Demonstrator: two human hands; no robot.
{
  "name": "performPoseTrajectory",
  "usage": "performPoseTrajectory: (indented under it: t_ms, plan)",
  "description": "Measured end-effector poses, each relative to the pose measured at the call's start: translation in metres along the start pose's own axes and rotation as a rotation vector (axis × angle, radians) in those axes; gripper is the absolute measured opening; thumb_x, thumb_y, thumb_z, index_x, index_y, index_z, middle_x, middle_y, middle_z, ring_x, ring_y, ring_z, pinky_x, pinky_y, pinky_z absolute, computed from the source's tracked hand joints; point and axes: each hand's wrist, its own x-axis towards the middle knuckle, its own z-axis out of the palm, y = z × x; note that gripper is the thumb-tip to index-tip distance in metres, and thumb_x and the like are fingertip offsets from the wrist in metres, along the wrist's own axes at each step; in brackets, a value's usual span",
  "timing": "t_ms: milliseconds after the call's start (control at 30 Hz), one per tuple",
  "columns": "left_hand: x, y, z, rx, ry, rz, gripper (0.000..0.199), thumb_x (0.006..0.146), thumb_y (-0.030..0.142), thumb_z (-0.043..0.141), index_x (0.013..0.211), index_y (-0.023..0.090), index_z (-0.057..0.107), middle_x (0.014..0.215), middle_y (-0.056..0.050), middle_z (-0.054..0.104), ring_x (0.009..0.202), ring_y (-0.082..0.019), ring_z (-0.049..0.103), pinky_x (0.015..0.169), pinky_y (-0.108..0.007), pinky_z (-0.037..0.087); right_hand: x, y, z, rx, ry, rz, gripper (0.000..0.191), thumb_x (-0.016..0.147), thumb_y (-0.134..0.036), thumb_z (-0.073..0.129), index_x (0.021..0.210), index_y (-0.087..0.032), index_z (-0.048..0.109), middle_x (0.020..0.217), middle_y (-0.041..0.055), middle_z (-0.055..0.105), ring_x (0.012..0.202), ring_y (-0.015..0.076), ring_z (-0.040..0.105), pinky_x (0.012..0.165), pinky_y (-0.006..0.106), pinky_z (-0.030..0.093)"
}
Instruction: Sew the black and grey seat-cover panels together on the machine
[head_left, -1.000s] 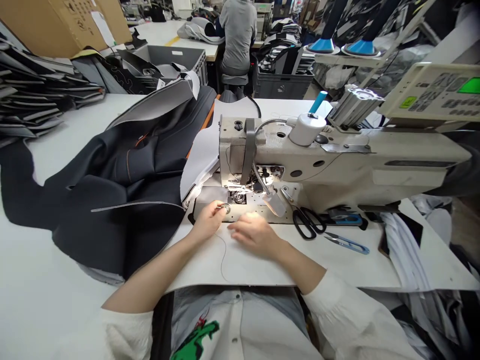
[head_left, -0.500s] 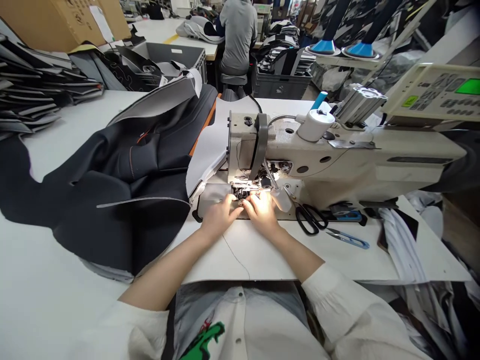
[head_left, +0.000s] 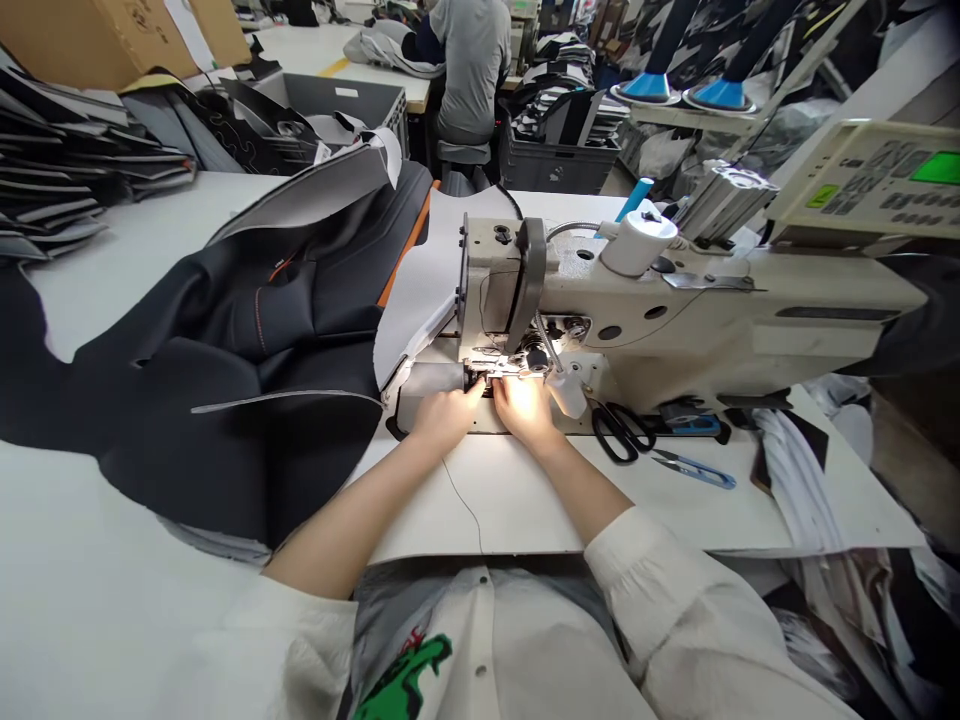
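Black-handled scissors (head_left: 619, 433) and blue-handled thread snips (head_left: 694, 470) lying on the right of the white tabletop (head_left: 150, 235), dark cut panels (head_left: 52, 180) stacked beyond its far left corner, a grey plastic crate (head_left: 375, 105) past its far edge, a seated co-worker (head_left: 474, 70) farther back

Cardboard boxes (head_left: 90, 25) top left, grey plastic crate (head_left: 330, 100) by far white table (head_left: 315, 40), co-worker (head_left: 474, 70) on stool (head_left: 459, 152), dark crate (head_left: 555, 170) alongside, stacked fabric (head_left: 52, 170) at left.

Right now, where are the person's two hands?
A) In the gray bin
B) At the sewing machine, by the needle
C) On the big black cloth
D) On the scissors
B. The left hand and the right hand are both at the front of the sewing machine, while the scissors lie off to the right.
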Motion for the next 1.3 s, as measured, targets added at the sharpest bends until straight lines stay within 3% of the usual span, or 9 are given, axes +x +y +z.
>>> performPoseTrajectory:
  t_ms: [167, 367, 600, 833, 900, 1000, 1067, 1200, 1300]
  plan:
    - [0.0, -0.002, 0.0, -0.073, 0.004, -0.007, 0.057, 0.083, 0.009, 0.037, 0.137, 0.026, 0.041, 0.078, -0.011, 0.066, 0.068, -0.021, 0.061, 0.066, -0.029, 0.043, -0.021, -0.005, -0.013, -0.134, 0.002, -0.028, 0.035, 0.09, -0.035, 0.043, 0.119, -0.023, 0.057, 0.104, 0.0125, 0.059, 0.105, 0.0309, 0.046, 0.092, 0.046, 0.031]
    - [0.001, -0.002, 0.005, -0.2, 0.033, -0.034, 0.051, 0.084, 0.011, 0.039, 0.132, 0.026, 0.048, 0.077, -0.011, 0.065, 0.071, -0.023, 0.062, 0.071, -0.031, 0.043, -0.019, -0.011, -0.013, -0.254, -0.007, -0.01, 0.037, 0.091, -0.04, 0.041, 0.115, -0.023, 0.062, 0.105, 0.016, 0.058, 0.104, 0.0337, 0.045, 0.091, 0.052, 0.029]
    - [0.001, -0.002, 0.003, -0.055, 0.011, 0.009, 0.052, 0.085, 0.011, 0.036, 0.134, 0.026, 0.045, 0.081, -0.013, 0.067, 0.071, -0.026, 0.063, 0.063, -0.031, 0.042, -0.021, -0.011, -0.014, -0.234, 0.031, -0.034, 0.037, 0.091, -0.04, 0.041, 0.121, -0.025, 0.058, 0.106, 0.0147, 0.057, 0.107, 0.0328, 0.043, 0.092, 0.049, 0.03]
    - [-0.001, -0.001, 0.004, -0.06, 0.038, 0.015, 0.049, 0.086, 0.012, 0.038, 0.132, 0.025, 0.048, 0.083, -0.012, 0.066, 0.071, -0.025, 0.063, 0.064, -0.031, 0.042, -0.011, -0.019, -0.013, -0.223, -0.044, 0.036, 0.033, 0.091, -0.036, 0.043, 0.114, -0.023, 0.062, 0.1, 0.0146, 0.061, 0.101, 0.0316, 0.049, 0.092, 0.052, 0.031]
    - [-0.005, -0.005, 0.004, -0.082, 0.086, 0.021, 0.045, 0.087, 0.016, 0.039, 0.13, 0.024, 0.049, 0.087, -0.011, 0.065, 0.073, -0.023, 0.063, 0.065, -0.03, 0.043, -0.017, -0.02, -0.019, -0.181, -0.057, -0.011, 0.033, 0.089, -0.033, 0.045, 0.116, -0.021, 0.06, 0.11, 0.0162, 0.058, 0.106, 0.0313, 0.048, 0.092, 0.05, 0.033]
    - [-0.011, -0.015, 0.001, -0.154, 0.206, 0.011, 0.031, 0.09, 0.022, 0.039, 0.112, 0.019, 0.06, 0.09, -0.009, 0.063, 0.077, -0.021, 0.061, 0.068, -0.029, 0.045, -0.044, -0.011, -0.035, -0.057, -0.059, -0.183, 0.034, 0.088, -0.025, 0.047, 0.12, -0.021, 0.058, 0.131, 0.0152, 0.047, 0.121, 0.0291, 0.042, 0.097, 0.045, 0.036]
    - [-0.013, -0.019, 0.0, -0.199, 0.263, 0.024, 0.028, 0.091, 0.02, 0.036, 0.095, 0.016, 0.063, 0.089, -0.008, 0.062, 0.081, -0.02, 0.061, 0.073, -0.03, 0.047, -0.07, 0.003, -0.053, 0.041, -0.056, -0.259, 0.03, 0.088, -0.021, 0.046, 0.114, -0.021, 0.06, 0.131, 0.0124, 0.047, 0.123, 0.0261, 0.041, 0.099, 0.044, 0.038]
    - [-0.008, -0.01, 0.008, -0.3, 0.33, 0.357, 0.024, 0.091, 0.017, 0.035, 0.086, 0.016, 0.059, 0.107, -0.01, 0.061, 0.109, -0.02, 0.054, 0.093, -0.033, 0.045, -0.106, 0.02, -0.112, 0.194, 0.012, -0.314, 0.031, 0.088, -0.012, 0.041, 0.109, -0.022, 0.061, 0.125, 0.0105, 0.055, 0.116, 0.0217, 0.05, 0.093, 0.042, 0.046]
    - [-0.005, 0.0, 0.017, -0.369, 0.289, 0.57, 0.022, 0.091, 0.02, 0.037, 0.099, 0.015, 0.057, 0.12, -0.011, 0.058, 0.118, -0.02, 0.05, 0.1, -0.035, 0.042, -0.107, -0.001, -0.17, 0.347, 0.005, -0.594, 0.034, 0.089, -0.012, 0.038, 0.117, -0.017, 0.057, 0.119, 0.0109, 0.06, 0.114, 0.0196, 0.053, 0.095, 0.038, 0.047]
